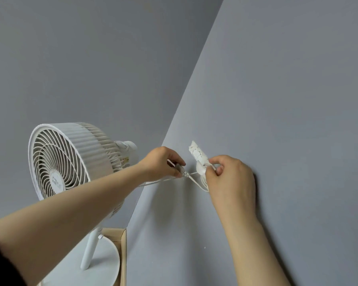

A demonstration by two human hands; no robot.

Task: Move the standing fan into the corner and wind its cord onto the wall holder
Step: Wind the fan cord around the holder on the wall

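The left hand [162, 163] has its fingers curled round the plug [181, 171] end of the cord [195, 181] and holds it just left of the wall holder [196, 154]. The right hand [232, 178] is at the holder's lower end, thumb and forefinger pinching the wound loops against it, the other fingers loosely bent. Between the two hands a short stretch of cord runs nearly level. A loop hangs below the holder beside the right hand, and two strands trail back under the left wrist towards the fan.

The holder is fixed to the right-hand wall [277, 100], its long axis tilted, upper end to the left. It lies between the hands, touching the right and a little apart from the left. So the free plug end would have to travel rightward, and the left hand is the one placed to carry it.

The standing fan [68, 159] is upright on its round base [105, 263] in the corner, to the left of both hands, grille facing left; the move into the corner looks done and the winding near its end
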